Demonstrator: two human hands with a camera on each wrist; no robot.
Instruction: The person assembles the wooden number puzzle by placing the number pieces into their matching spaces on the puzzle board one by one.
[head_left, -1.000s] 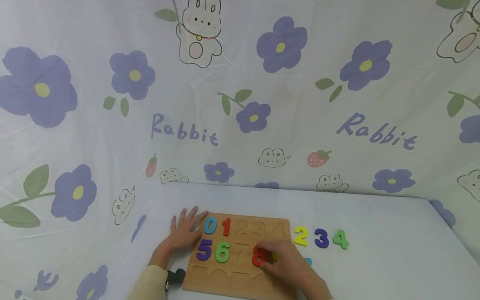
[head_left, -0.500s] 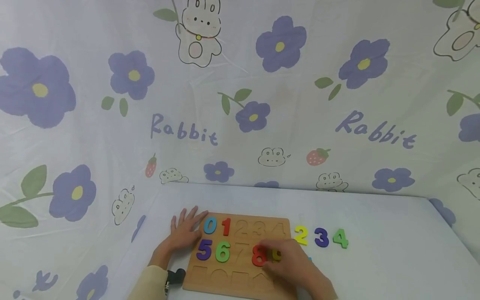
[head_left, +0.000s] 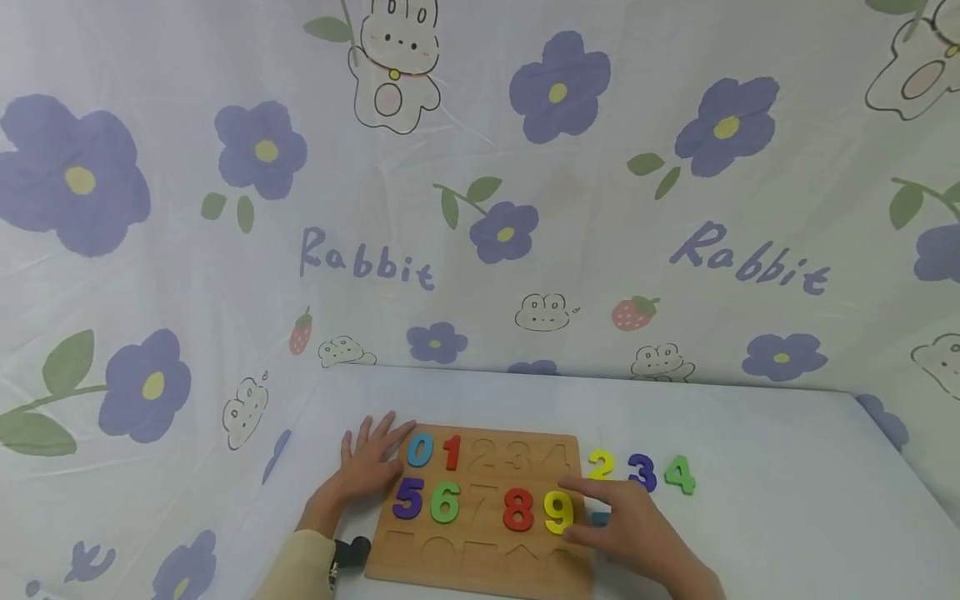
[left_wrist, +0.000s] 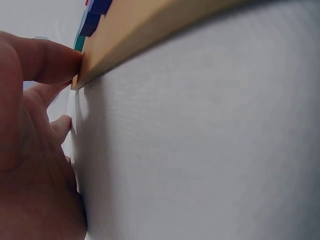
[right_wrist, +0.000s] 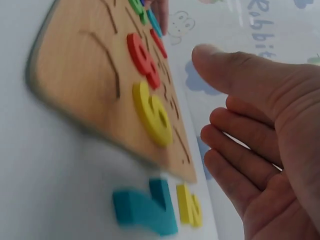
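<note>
A wooden number board (head_left: 420, 568) lies on the table, bearing a blue 0 (head_left: 421, 450), red 1 (head_left: 452, 452), purple 5 (head_left: 408, 500), green 6 (head_left: 445, 503), red 8 (head_left: 518, 510) and yellow 9 (head_left: 558, 512). My left hand (head_left: 367, 468) rests at the board's left edge, fingers spread; in the left wrist view its thumb touches the board's side (left_wrist: 135, 42). Over the board's right edge, my right hand (head_left: 633, 527) holds nothing, thumb and index finger apart beside the 9. A blue 7 (right_wrist: 145, 205) lies off the board, mostly hidden by this hand in the head view.
Right of the board lie a yellow 2 (head_left: 601, 463), a purple 3 (head_left: 642, 469) and a green 4 (head_left: 680, 475). A white sheet printed with flowers and rabbits hangs behind the white table (head_left: 787, 500).
My right hand has let go of the yellow 9 and drawn back to the right, its fingers parting. The 9 now shows fully on the board. My left hand has stayed put.
</note>
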